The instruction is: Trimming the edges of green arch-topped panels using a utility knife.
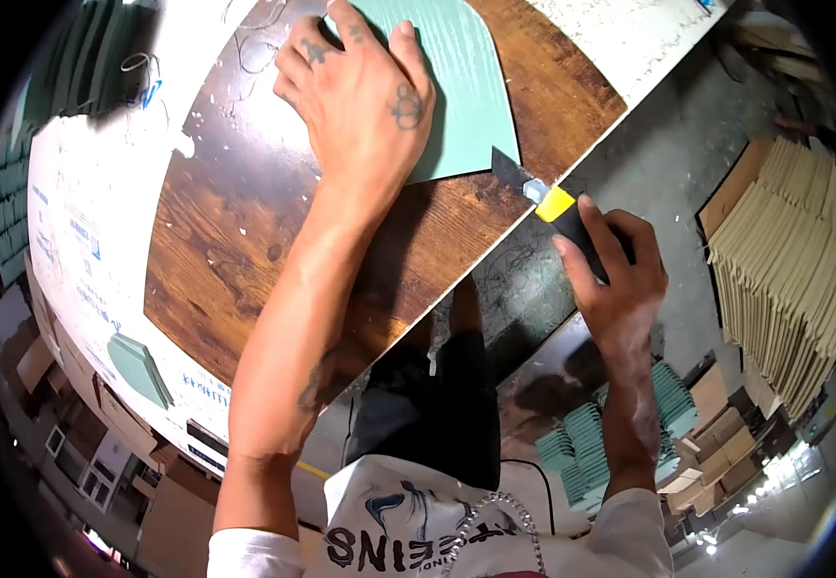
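Resting my left hand (365,111), fingers apart, over a flat, pale-green, curved-edged sheet (468,96), I am clamping the grip of my right hand (622,275) around a black-and-yellow utility knife (557,204). Its blade is overlapping the sheet's near corner; the sheet is lying on a brown wood-grain board (230,275) atop the white bench (64,183).

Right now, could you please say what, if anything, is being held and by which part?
The right hand holds the utility knife by its black handle; the left hand lies over the green panel.
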Motion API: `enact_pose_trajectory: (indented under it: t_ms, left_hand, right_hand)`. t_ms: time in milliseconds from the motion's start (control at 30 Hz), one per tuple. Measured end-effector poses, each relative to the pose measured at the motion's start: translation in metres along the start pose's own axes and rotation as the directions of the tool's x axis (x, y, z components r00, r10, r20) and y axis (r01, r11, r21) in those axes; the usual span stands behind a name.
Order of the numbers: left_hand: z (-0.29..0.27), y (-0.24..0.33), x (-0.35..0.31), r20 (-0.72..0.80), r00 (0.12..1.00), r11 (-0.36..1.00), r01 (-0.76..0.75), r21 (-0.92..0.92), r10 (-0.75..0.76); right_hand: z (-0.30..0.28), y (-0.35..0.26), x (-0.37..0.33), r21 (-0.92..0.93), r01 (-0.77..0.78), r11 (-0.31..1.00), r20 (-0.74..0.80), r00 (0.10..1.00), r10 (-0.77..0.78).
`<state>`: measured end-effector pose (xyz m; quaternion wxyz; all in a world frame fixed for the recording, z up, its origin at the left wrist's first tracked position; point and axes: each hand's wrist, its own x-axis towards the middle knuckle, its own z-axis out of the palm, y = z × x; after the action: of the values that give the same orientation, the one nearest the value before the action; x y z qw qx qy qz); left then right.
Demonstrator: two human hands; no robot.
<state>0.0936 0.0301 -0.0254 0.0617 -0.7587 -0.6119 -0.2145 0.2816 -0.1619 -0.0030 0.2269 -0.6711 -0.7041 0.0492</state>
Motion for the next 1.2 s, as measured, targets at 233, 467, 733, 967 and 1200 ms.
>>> enact_pose_trajectory:
  t_ms: [233, 467, 733, 967, 1200]
  left_hand:
    - [-0.001, -0.011, 0.003, 0.051, 0.999, 0.997, -0.013, -0.080, 0.018]
    - [-0.007, -0.011, 0.006, 0.114, 0.994, 0.995, 0.006, -0.095, 0.005]
    - [-0.007, -0.009, 0.006, 0.105, 0.994, 0.995, 0.012, -0.097, -0.002]
    - [-0.005, -0.009, 0.005, 0.101, 0.995, 0.996, 0.007, -0.094, 0.003]
    - [-0.004, -0.012, 0.002, 0.100, 0.995, 0.998, 0.008, -0.055, -0.003]
  right_hand:
    - [0.002, 0.003, 0.019, -0.006, 0.048, 0.999, 0.033, 0.998, -0.048]
    - [0.006, 0.010, 0.042, -0.019, 0.082, 0.996, 0.063, 0.995, -0.081]
    - [0.013, 0.021, 0.071, 0.002, 0.125, 0.992, 0.036, 0.991, -0.125]
    - [0.023, 0.033, 0.102, 0.019, 0.161, 0.987, -0.039, 0.986, -0.160]
    - [0.020, 0.037, 0.138, -0.001, 0.196, 0.981, 0.029, 0.980, -0.196]
